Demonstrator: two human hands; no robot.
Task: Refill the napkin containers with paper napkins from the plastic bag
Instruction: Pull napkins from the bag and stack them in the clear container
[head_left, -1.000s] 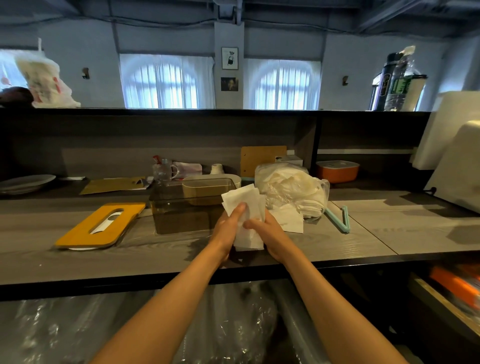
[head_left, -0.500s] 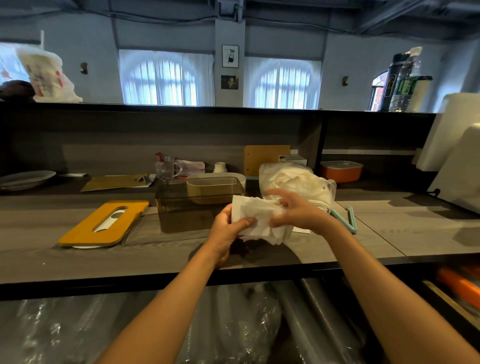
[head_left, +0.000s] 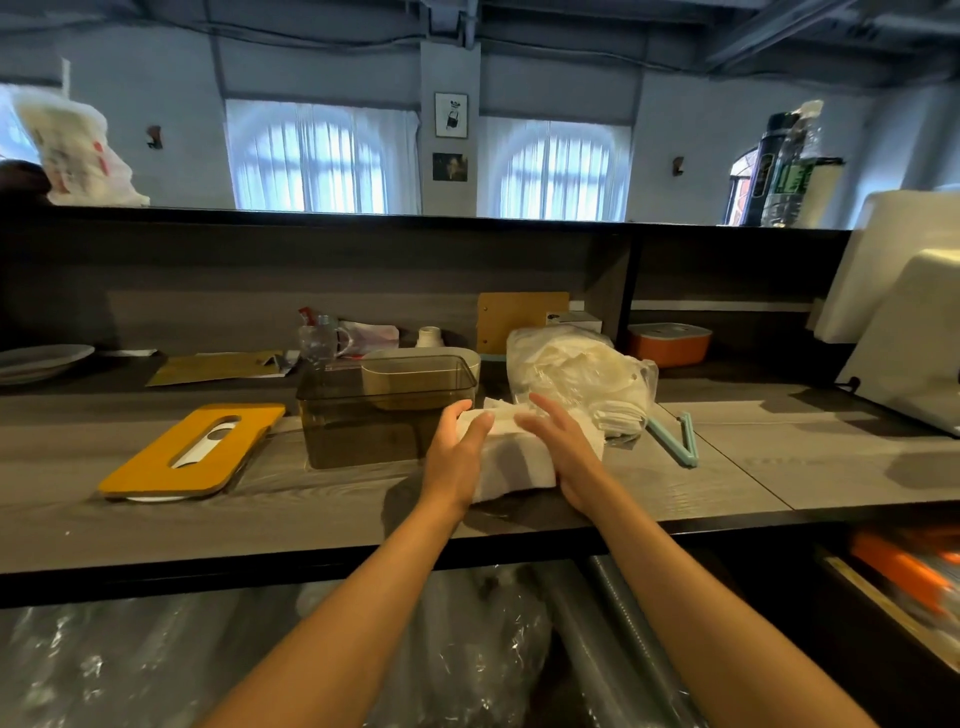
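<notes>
Both forearms reach forward over the near edge of the bench (head_left: 322, 525), and the hands meet on a stack of white paper napkins (head_left: 511, 460) just in front of the smoky transparent napkin container (head_left: 363, 426). The left hand (head_left: 457, 457) lies against the stack's left side, thumb over the top and fingers wrapped round the far corner, holding it. The right hand (head_left: 563, 454) rests on the stack's right side with fingers nearly straight and spread, pressing rather than clasping. The stack sits low, at or just above the bench surface; whether it touches the wood cannot be told. The container stands open-topped, and a smaller beige tub (head_left: 421, 371) shows behind it. Its yellow slotted lid (head_left: 192, 452) lies flat to the left, apart from the container. The clear plastic bag (head_left: 582, 374) of napkins slumps just right of the hands, its open mouth facing them, with a teal clip (head_left: 675, 439) lying beside it on the bench. Bare wood runs along the front edge on both sides of the hands. A dark back panel closes the far side, with a glass jug (head_left: 319, 340) and an orange dish (head_left: 667, 343) along it.
</notes>
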